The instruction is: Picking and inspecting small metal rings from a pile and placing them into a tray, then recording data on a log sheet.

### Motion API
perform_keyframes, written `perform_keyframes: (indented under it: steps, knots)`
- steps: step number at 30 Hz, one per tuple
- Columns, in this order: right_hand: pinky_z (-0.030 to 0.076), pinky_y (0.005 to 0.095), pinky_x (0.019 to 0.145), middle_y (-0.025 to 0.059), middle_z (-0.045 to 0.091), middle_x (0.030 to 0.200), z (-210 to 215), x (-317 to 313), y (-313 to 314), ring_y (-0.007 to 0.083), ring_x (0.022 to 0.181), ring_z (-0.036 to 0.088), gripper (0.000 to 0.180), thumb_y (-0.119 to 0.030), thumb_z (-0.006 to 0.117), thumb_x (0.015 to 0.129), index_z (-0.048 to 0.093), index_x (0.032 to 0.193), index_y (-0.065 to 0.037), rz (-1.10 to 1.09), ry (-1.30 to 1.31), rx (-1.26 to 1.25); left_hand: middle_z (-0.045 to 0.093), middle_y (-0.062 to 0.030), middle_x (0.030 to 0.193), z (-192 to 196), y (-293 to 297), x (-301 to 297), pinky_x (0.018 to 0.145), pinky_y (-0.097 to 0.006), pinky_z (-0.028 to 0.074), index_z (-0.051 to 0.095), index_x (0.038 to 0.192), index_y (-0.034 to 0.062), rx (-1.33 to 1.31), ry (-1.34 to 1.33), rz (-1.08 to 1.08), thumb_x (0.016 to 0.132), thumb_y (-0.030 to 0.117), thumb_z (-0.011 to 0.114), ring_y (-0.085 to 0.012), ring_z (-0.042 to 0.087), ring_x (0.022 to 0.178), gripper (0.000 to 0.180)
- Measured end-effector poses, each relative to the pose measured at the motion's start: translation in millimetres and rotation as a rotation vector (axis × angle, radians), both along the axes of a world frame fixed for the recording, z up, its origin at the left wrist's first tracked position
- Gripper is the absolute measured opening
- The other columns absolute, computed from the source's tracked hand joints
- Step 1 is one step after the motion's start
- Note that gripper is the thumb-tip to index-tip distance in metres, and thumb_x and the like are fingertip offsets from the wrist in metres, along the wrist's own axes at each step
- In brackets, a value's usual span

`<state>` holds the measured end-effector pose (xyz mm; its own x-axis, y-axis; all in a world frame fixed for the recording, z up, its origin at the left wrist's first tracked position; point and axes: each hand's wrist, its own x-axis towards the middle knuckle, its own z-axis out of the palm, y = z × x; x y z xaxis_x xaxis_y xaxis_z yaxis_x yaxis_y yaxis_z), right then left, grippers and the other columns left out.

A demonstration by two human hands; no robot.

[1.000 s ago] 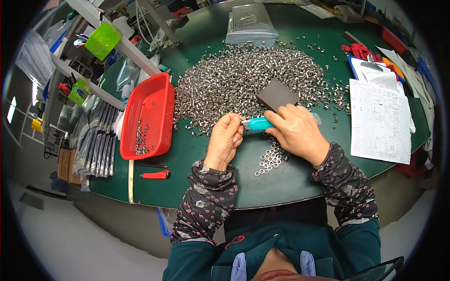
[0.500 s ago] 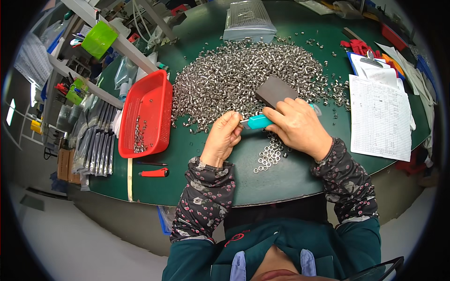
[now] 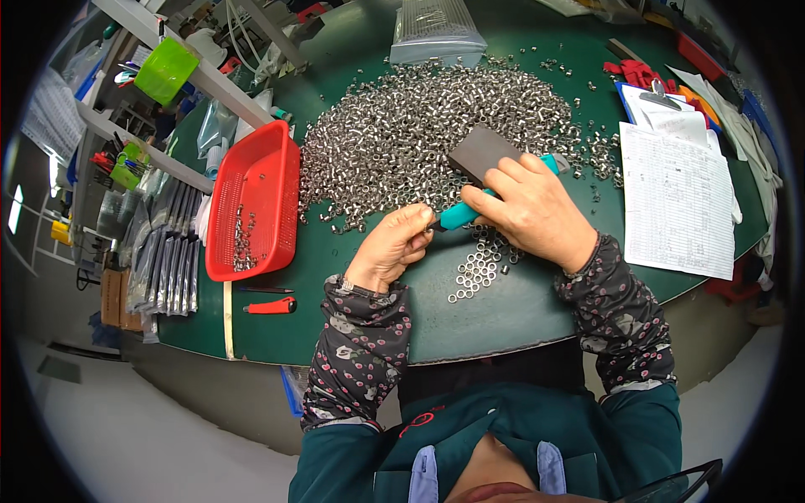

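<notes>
My right hand [image 3: 537, 210] is wrapped round a teal utility knife [image 3: 458, 216], its tip pointing left. My left hand [image 3: 392, 245] is closed in a pinch right at the knife's tip; whatever sits between its fingertips is too small and hidden to name. Beyond both hands spreads a large pile of short shiny metal rings [image 3: 402, 126]. A dark grey rectangular block [image 3: 482, 152] lies at the pile's near edge, just past my right hand. Between my forearms, a small flat group of metal rings [image 3: 476, 275] rests on the green table [image 3: 470, 327].
Left of the pile stands a red perforated basket [image 3: 277, 239] with some metal pieces inside. A red cutter [image 3: 271, 306] and a dark pen [image 3: 267, 290] lie near it. Printed sheets [image 3: 677, 201] and a clipboard [image 3: 660, 98] are at right. Clear plastic bags [image 3: 438, 33] lie at the back.
The knife has tilted more steeply, its rear end rising up and to the right with my right hand. My left hand keeps its pinch by the tip. The whole view has shifted slightly.
</notes>
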<state>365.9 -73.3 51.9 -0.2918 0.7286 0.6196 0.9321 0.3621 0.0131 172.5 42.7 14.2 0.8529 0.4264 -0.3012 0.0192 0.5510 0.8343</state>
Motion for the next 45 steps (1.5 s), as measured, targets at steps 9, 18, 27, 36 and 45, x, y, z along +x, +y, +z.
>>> perform_keyframes:
  steps: [9,18,27,36,45]
  knots:
    - [0.037,0.0311,0.063,0.0033,0.047,0.071,4,2,-1,0.0194,0.071,0.049,0.024,-0.019,0.061,0.071,0.057,0.093,-0.01,-0.031,0.108,-0.046,0.044,0.0023,0.064,-5,-1,4,0.035,-0.014,0.02,0.052,0.086,0.0073,-0.003,-0.18,0.108,0.091,0.022,0.047,-0.0005,0.027,0.043,0.016]
    - [0.045,0.0396,0.062,0.0096,0.058,0.073,-10,-7,-2,0.028,0.072,0.058,0.024,-0.026,0.056,0.079,0.059,0.094,-0.007,-0.073,0.458,-0.291,0.054,-0.0015,0.082,-3,-4,9,0.036,-0.014,0.021,0.05,0.098,0.0063,0.048,-0.313,0.288,0.087,0.007,0.051,-0.0008,0.028,0.046,0.012]
    - [0.045,0.0406,0.063,0.0104,0.059,0.075,-12,-8,-1,0.0297,0.071,0.058,0.024,-0.026,0.054,0.08,0.06,0.094,-0.007,-0.042,0.524,-0.37,0.056,-0.0023,0.087,-10,-4,9,0.037,-0.014,0.021,0.051,0.097,0.0059,0.1,-0.359,0.259,0.088,0.01,0.049,-0.0015,0.028,0.046,0.01]
    - [0.044,0.0388,0.061,0.0109,0.056,0.074,-13,-7,1,0.0298,0.07,0.056,0.026,-0.026,0.056,0.079,0.058,0.097,-0.006,-0.057,0.421,-0.333,0.053,-0.0012,0.076,-8,-6,9,0.038,-0.015,0.021,0.053,0.094,0.0042,0.08,-0.301,0.314,0.087,0.01,0.051,-0.0007,0.028,0.045,0.009]
    - [0.039,0.0341,0.061,0.006,0.05,0.072,-14,-7,2,0.0228,0.069,0.051,0.028,-0.022,0.063,0.072,0.056,0.095,-0.008,-0.067,0.266,-0.12,0.052,-0.0009,0.073,-10,-4,7,0.038,-0.014,0.021,0.054,0.093,0.004,0.022,-0.265,0.32,0.086,0.011,0.053,-0.0005,0.03,0.046,0.01]
